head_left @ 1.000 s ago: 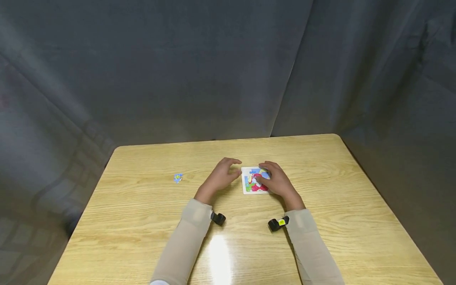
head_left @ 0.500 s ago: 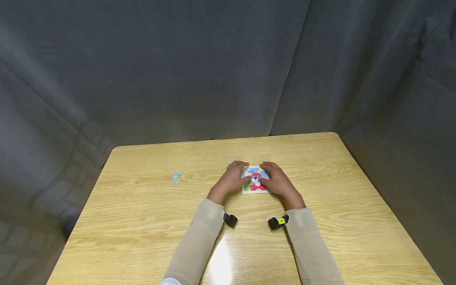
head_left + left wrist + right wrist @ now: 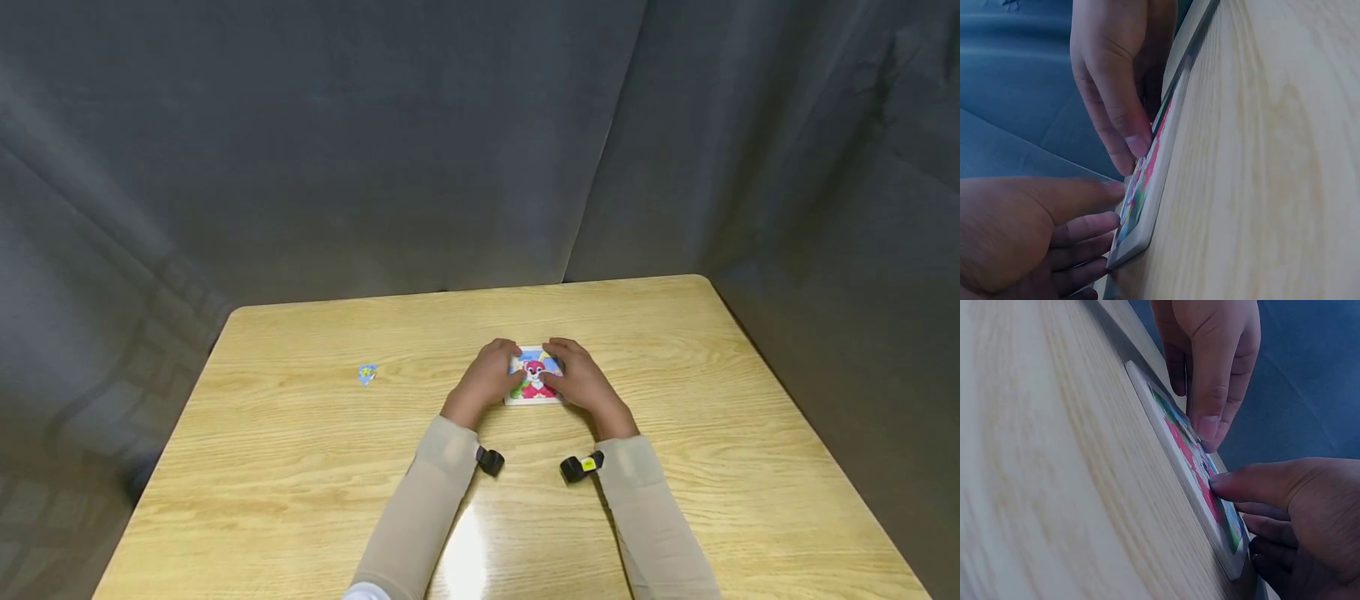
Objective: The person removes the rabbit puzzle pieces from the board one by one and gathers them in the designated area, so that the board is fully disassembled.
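Note:
A small frame jigsaw puzzle (image 3: 534,388) with a white border lies flat on the wooden table, showing a red-and-white cartoon animal on blue and green. My left hand (image 3: 486,380) grips its left side, thumb over the picture and fingers along the edge. On the opposite side my right hand (image 3: 587,382) holds the puzzle, its thumb on the picture too. In the right wrist view the right thumb (image 3: 1225,482) touches the red part, while the other fingers sit by the board's edge. Both hands cover parts of the puzzle's sides.
A loose blue puzzle piece (image 3: 367,373) with a yellow patch lies on the table (image 3: 300,467), left of the hands. Dark grey curtains (image 3: 420,167) hang behind and beside the table. Each wrist wears a small black camera, such as the left camera (image 3: 491,462).
My left hand has moved right onto the puzzle's left side, its thumb now over the picture. The right hand has stayed on the puzzle. The loose piece has not moved on the table.

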`<act>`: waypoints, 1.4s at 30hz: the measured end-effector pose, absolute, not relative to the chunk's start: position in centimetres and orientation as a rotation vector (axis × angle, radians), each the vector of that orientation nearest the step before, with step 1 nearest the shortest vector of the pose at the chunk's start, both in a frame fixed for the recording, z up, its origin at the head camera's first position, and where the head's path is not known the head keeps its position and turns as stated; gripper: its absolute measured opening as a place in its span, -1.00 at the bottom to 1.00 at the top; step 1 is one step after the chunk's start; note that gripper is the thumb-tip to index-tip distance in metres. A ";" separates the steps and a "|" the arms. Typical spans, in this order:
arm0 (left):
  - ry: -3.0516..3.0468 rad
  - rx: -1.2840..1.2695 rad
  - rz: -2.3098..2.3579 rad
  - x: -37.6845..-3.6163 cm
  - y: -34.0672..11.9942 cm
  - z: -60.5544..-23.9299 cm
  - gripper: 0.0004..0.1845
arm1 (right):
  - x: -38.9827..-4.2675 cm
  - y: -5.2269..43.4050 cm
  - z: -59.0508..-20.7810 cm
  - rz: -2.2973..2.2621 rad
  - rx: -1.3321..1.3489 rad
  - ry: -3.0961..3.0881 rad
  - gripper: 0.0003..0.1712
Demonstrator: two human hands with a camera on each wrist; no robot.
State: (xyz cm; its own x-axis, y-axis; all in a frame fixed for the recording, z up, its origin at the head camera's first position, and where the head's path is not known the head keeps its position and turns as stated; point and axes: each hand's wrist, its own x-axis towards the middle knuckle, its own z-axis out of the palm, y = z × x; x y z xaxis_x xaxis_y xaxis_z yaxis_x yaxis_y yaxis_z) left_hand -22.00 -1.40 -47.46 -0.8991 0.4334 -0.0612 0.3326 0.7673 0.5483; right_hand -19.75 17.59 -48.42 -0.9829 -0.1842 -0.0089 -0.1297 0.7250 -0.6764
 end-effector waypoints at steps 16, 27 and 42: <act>2.833 0.585 0.815 -22.5 -0.3 -48.4 -0.65 | -19.6 18.1 -48.4 -1.066 -0.226 2.890 -0.38; 2.820 0.514 0.831 -22.4 0.4 -48.5 -0.67 | -19.5 18.5 -48.5 -1.081 -0.219 2.888 -0.44; 2.834 0.506 0.847 -22.6 0.7 -48.7 -0.69 | -19.5 18.5 -48.7 -1.085 -0.216 2.945 -0.49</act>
